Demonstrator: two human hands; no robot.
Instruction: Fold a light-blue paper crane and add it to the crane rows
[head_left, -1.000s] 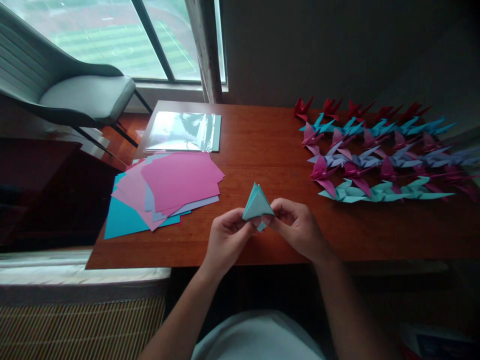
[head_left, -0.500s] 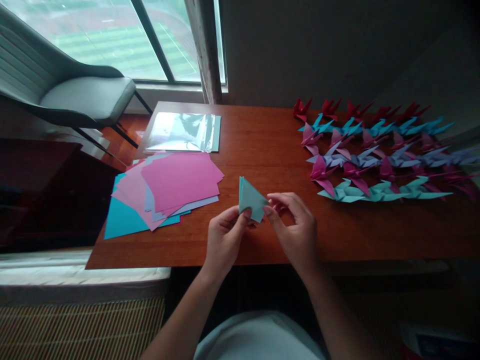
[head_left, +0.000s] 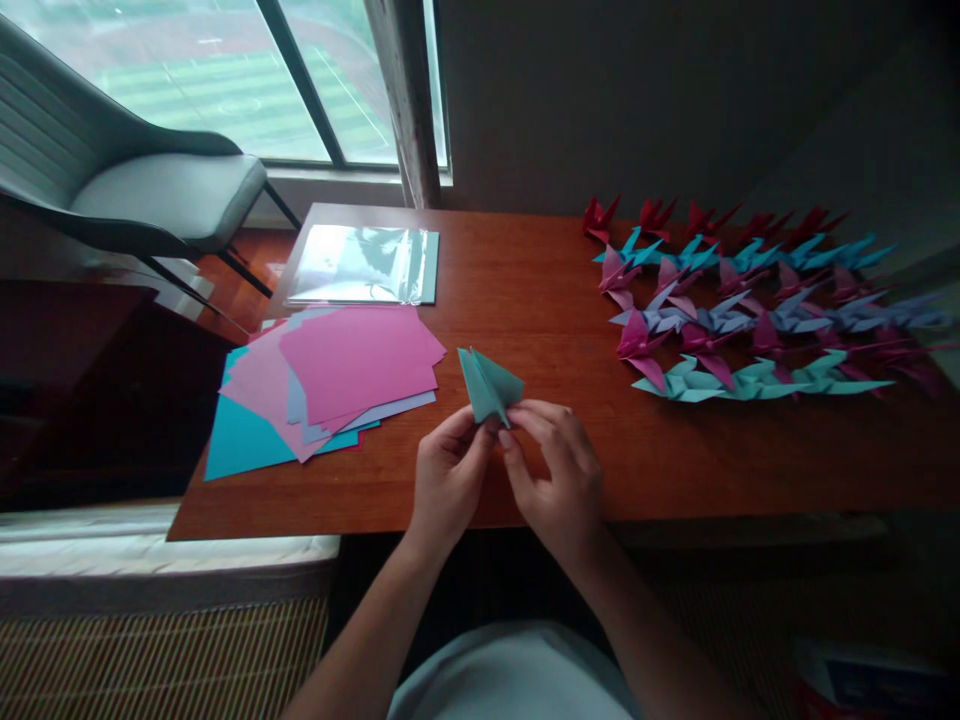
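Observation:
A partly folded teal paper (head_left: 487, 385), a pointed triangular shape with flaps, stands just above the brown wooden table (head_left: 540, 290) near its front edge. My left hand (head_left: 448, 480) pinches its lower tip from the left. My right hand (head_left: 556, 470) pinches the same tip from the right, fingers curled close together. Both hands meet at the paper's bottom corner.
A fanned stack of pink, lilac and blue paper sheets (head_left: 330, 375) lies left of my hands. Behind it is a clear plastic sleeve (head_left: 364, 265). Rows of finished paper cranes (head_left: 742, 300) in red, blue, pink, lilac and teal fill the table's right side. A grey chair (head_left: 142, 190) stands by the window.
The folded teal paper has turned and shifted left, its point now tilting up-left. Both hands have drawn closer together at its bottom tip.

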